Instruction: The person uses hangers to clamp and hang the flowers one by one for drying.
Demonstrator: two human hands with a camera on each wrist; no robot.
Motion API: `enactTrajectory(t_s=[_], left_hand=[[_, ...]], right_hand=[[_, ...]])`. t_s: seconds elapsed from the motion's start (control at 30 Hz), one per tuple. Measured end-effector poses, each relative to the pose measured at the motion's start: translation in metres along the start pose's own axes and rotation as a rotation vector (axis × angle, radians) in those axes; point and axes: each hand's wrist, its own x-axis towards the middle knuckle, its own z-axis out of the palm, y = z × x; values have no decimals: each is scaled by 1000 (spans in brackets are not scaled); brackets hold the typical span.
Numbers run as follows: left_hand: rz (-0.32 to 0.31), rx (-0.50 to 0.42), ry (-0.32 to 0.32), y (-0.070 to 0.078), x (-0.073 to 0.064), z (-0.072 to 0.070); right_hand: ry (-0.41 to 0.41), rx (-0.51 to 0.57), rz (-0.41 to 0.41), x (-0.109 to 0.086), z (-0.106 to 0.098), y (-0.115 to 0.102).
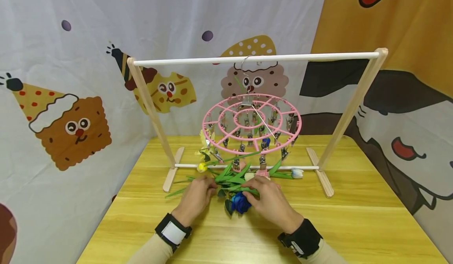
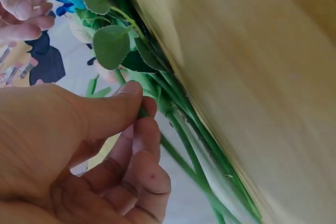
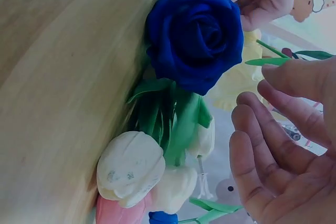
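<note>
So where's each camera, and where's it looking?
Head: on the head, facing forward and down toward the round pink plastic rack; left fingers, right fingers and beige sleeves show.
Left wrist: on that wrist, facing left fingers pinching a thin green stem; right fingers show.
Right wrist: on that wrist, facing the round blue rose; left and right fingers show.
Both wrist views share the rose.

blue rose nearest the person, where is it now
In the head view, the blue rose lies on the table, just right of centre, between the left hand and, closer by, the right hand.
</note>
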Motion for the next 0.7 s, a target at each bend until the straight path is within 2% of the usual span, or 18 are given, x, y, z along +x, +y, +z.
enactTrajectory(t_s=[0.27,0.7], left_hand=[[-19,18,27,11,-2,-3],[12,15,63,30,-3,-11]], right_hand=[[5,-64,-23,3,2,-4],[5,-180,-148,11,9,-11]])
